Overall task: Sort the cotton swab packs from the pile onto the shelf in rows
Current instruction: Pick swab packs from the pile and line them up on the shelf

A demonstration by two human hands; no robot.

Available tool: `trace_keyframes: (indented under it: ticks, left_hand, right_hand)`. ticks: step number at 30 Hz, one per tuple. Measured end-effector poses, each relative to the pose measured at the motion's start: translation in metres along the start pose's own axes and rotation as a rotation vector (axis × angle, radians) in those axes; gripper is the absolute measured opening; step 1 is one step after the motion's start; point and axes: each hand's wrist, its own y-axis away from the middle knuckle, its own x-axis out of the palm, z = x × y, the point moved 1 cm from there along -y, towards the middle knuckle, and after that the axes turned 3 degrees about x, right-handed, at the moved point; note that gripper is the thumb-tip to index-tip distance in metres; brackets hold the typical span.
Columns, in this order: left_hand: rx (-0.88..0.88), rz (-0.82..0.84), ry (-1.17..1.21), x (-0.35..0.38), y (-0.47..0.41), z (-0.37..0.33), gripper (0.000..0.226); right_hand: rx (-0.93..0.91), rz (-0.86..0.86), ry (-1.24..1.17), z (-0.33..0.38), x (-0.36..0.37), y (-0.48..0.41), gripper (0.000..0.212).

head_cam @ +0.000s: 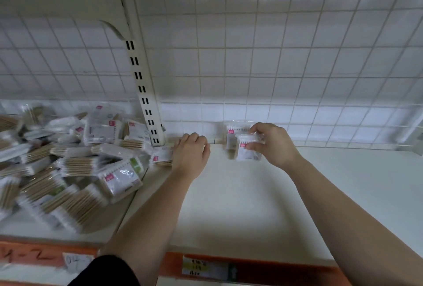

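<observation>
A loose pile of cotton swab packs [68,166] covers the left shelf section. My right hand [272,143] grips one clear pack [248,151] upright at the back of the white shelf [240,205]. Just behind it, another pack [233,135] stands against the wire grid. My left hand [192,152] reaches back-left, its fingers curled over a pack [161,155] lying at the pile's right edge beside the upright post; whether it grips that pack is hard to tell.
A slotted upright post [144,93] divides the two shelf sections. A wire grid back panel [274,68] closes the rear. An orange price rail [251,267] with paper labels runs along the front edge. Another shelf hangs overhead.
</observation>
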Motion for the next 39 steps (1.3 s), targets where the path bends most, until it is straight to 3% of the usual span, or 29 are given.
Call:
trace_keyframes:
  ticks: [6, 11, 26, 39]
  left_hand:
    - [0.021, -0.037, -0.06, 0.005, 0.013, -0.003, 0.009]
    - [0.042, -0.039, -0.06, 0.007, 0.011, -0.003, 0.032]
    - [0.052, -0.04, -0.059, 0.012, 0.01, -0.001, 0.032]
    - [0.048, -0.014, -0.056, 0.01, 0.012, -0.002, 0.034]
  right_hand:
    - [-0.052, 0.023, 0.062, 0.002, 0.017, -0.006, 0.029]
    - [-0.027, -0.023, 0.026, 0.003, 0.023, -0.012, 0.034]
    - [0.001, -0.116, 0.048, -0.001, 0.037, -0.027, 0.028]
    - [-0.035, -0.168, 0.094, 0.0, 0.036, -0.027, 0.037]
